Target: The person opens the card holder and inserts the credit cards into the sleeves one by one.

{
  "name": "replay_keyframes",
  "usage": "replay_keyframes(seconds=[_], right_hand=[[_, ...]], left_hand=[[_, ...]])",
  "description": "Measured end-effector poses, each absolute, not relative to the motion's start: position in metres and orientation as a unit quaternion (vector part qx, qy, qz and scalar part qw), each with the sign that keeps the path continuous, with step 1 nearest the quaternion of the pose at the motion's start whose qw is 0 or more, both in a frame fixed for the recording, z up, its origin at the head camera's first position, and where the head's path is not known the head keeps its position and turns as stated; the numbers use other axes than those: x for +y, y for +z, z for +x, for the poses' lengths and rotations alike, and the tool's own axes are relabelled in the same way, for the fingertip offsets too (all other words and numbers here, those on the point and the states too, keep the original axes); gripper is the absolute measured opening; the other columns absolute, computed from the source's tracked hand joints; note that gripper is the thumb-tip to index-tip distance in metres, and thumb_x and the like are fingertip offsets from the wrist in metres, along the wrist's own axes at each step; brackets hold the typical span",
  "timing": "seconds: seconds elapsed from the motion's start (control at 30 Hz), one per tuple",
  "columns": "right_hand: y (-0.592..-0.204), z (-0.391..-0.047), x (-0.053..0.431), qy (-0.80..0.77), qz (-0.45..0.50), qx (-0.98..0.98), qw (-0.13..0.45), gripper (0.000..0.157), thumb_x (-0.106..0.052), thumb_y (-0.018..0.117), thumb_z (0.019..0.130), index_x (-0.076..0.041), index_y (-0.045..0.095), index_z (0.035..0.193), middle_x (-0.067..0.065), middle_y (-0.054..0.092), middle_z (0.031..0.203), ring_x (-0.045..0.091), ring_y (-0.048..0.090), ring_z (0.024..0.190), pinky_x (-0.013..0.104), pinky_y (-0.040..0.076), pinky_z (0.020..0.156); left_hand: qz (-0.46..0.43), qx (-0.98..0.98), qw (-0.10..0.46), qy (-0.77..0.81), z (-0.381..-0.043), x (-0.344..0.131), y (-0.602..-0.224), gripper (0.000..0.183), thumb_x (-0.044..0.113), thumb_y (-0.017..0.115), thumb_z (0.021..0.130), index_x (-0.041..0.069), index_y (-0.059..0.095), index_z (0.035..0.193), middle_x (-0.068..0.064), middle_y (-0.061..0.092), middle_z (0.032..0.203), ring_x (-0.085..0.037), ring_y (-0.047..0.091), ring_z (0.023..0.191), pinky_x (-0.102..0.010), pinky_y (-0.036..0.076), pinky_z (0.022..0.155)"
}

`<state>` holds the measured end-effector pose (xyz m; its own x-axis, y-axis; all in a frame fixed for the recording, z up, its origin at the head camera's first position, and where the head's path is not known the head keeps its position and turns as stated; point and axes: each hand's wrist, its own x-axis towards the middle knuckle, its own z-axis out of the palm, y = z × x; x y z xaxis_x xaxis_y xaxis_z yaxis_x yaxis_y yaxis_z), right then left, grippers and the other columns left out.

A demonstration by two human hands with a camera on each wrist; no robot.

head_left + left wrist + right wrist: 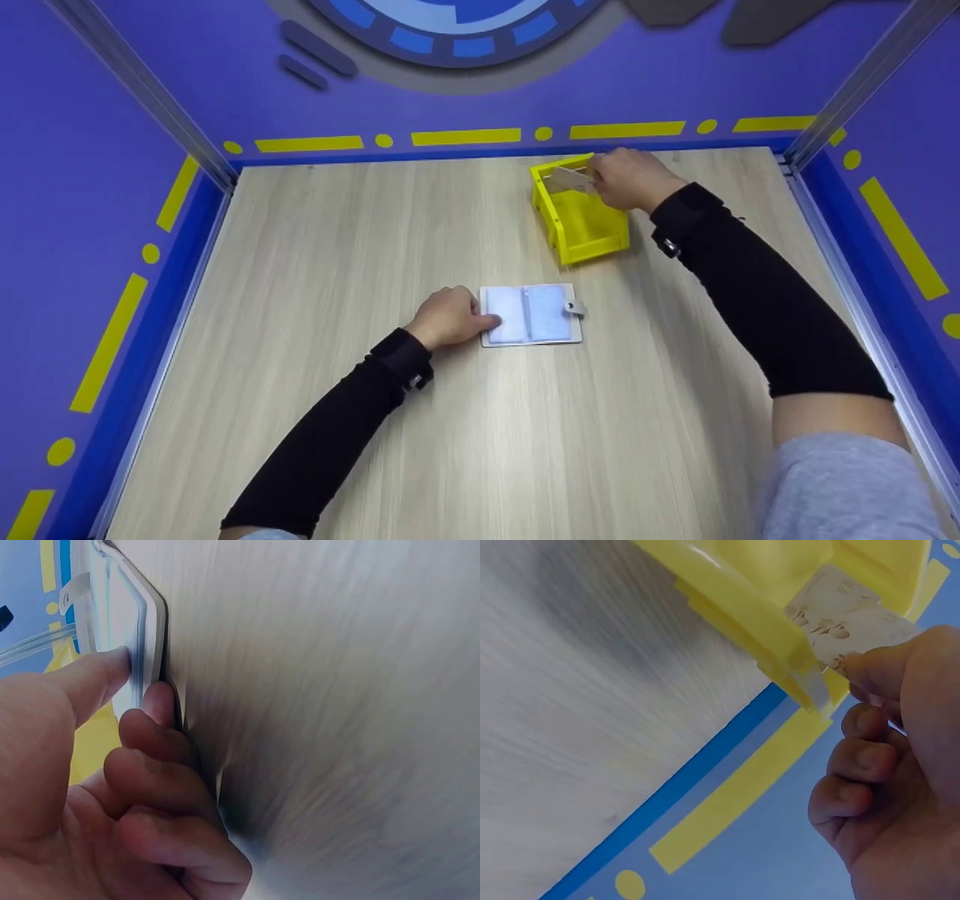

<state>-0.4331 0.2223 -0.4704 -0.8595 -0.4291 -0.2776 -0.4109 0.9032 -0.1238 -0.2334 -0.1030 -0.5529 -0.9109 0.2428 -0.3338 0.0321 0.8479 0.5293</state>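
Note:
A small card holder (550, 313) with clear sleeves lies spread flat on the table, its snap strap (575, 307) pointing right. My left hand (448, 318) pinches its left edge; in the left wrist view the thumb (97, 679) presses the sleeve and a fingertip is at the edge's underside. Over the far end of a yellow bin (556, 229), my right hand (636, 178) pinches a pale card (570, 179) between thumb and finger. The right wrist view shows brown print on the card (840, 626); whether it is one card or two overlapping, I cannot tell.
The wooden table (337, 247) is bounded by a blue back wall (465, 112) and blue side walls with yellow marks. The yellow bin stands near the back wall, right of centre, beyond the card holder.

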Motion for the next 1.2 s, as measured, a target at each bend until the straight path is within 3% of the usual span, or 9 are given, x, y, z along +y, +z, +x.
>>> replay_keyframes(seconds=[0.17, 0.4, 0.6, 0.73, 0.97, 1.2], right_hand=[[-0.473, -0.416, 0.230, -0.058, -0.213, 0.972, 0.086, 0.025, -0.016, 0.060, 0.110, 0.000, 0.069, 0.126, 0.021, 0.074, 0.113, 0.035, 0.063, 0.093, 0.051, 0.056, 0.089], [-0.478, -0.387, 0.227, -0.177, -0.151, 0.972, 0.020, 0.029, -0.017, 0.059, 0.112, 0.001, 0.074, 0.128, 0.022, 0.078, 0.126, 0.035, 0.068, 0.096, 0.046, 0.058, 0.082], [-0.483, -0.358, 0.211, -0.288, -0.148, 0.946, -0.028, 0.026, -0.021, 0.062, 0.112, -0.004, 0.079, 0.124, 0.014, 0.079, 0.110, 0.027, 0.061, 0.077, 0.034, 0.046, 0.065], [-0.484, -0.333, 0.199, -0.333, -0.157, 0.930, -0.007, 0.026, -0.019, 0.064, 0.110, -0.005, 0.082, 0.122, 0.012, 0.081, 0.111, 0.024, 0.061, 0.071, 0.029, 0.040, 0.056], [-0.491, -0.298, 0.188, -0.348, -0.147, 0.925, 0.047, 0.023, -0.020, 0.066, 0.109, -0.005, 0.082, 0.116, 0.013, 0.081, 0.116, 0.026, 0.072, 0.085, 0.029, 0.047, 0.060], [-0.510, -0.279, 0.189, -0.343, -0.137, 0.925, 0.090, 0.022, -0.019, 0.066, 0.107, -0.005, 0.082, 0.109, 0.009, 0.071, 0.087, 0.023, 0.059, 0.074, 0.030, 0.043, 0.062]], left_hand=[[0.070, 0.941, 0.197, 0.266, -0.233, -0.102, -0.554, 0.055, 0.050, 0.081, 0.097, 0.020, 0.054, 0.058, 0.010, 0.045, 0.057, -0.013, 0.045, 0.057, -0.029, 0.033, 0.054], [0.077, 0.941, 0.197, 0.264, -0.234, -0.101, -0.556, 0.056, 0.051, 0.080, 0.097, 0.021, 0.053, 0.058, 0.010, 0.044, 0.057, -0.013, 0.044, 0.056, -0.029, 0.033, 0.054], [0.072, 0.939, 0.200, 0.269, -0.234, -0.105, -0.556, 0.055, 0.050, 0.081, 0.097, 0.020, 0.054, 0.059, 0.010, 0.045, 0.057, -0.013, 0.045, 0.057, -0.029, 0.033, 0.055], [0.078, 0.939, 0.195, 0.271, -0.232, -0.106, -0.556, 0.057, 0.049, 0.080, 0.097, 0.021, 0.052, 0.057, 0.010, 0.043, 0.056, -0.013, 0.043, 0.057, -0.029, 0.032, 0.055], [0.073, 0.940, 0.199, 0.268, -0.234, -0.106, -0.556, 0.058, 0.051, 0.080, 0.097, 0.021, 0.052, 0.057, 0.009, 0.045, 0.057, -0.014, 0.046, 0.059, -0.030, 0.034, 0.056], [0.062, 0.940, 0.209, 0.263, -0.236, -0.104, -0.557, 0.057, 0.053, 0.080, 0.098, 0.021, 0.054, 0.059, 0.008, 0.047, 0.059, -0.014, 0.048, 0.060, -0.031, 0.035, 0.057]])
